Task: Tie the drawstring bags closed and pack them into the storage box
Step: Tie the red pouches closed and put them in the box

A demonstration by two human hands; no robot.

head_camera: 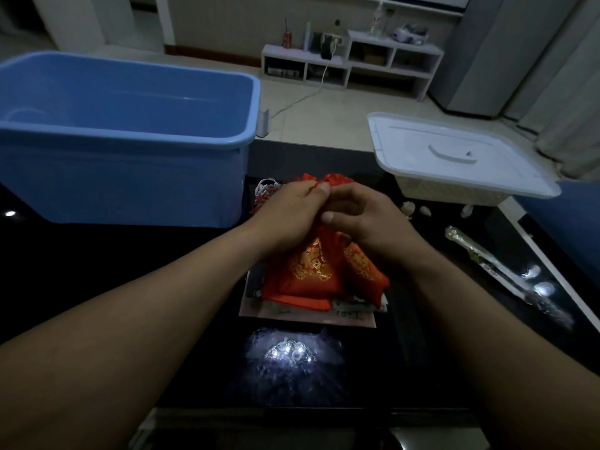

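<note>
Red cloth filled the middle of the dark surface (406, 336): the bag (311, 267) being tied stood on a small heap, its gathered neck pinched at the top. The left hand (292, 212) had its grip closed on the neck from nine o'clock, thumb pressed on the fabric, and the right hand (363, 219) closed in from three o'clock, fingers curled narrow on the neck or its cord; which could not be told.

The cord itself was hidden under the fingers, so a loop might slip out and leave the mouth slack, letting the bag open once dropped into the box. A sideways tug could also drag the heap off the paper (324, 316) under it.

By count: two hands, one blue box (130, 177) at ten o'clock, standing open and apparently bare inside, one lidded white basket (454, 157) at two o'clock, and at least three red bags, though overlap hid the exact number.
</note>
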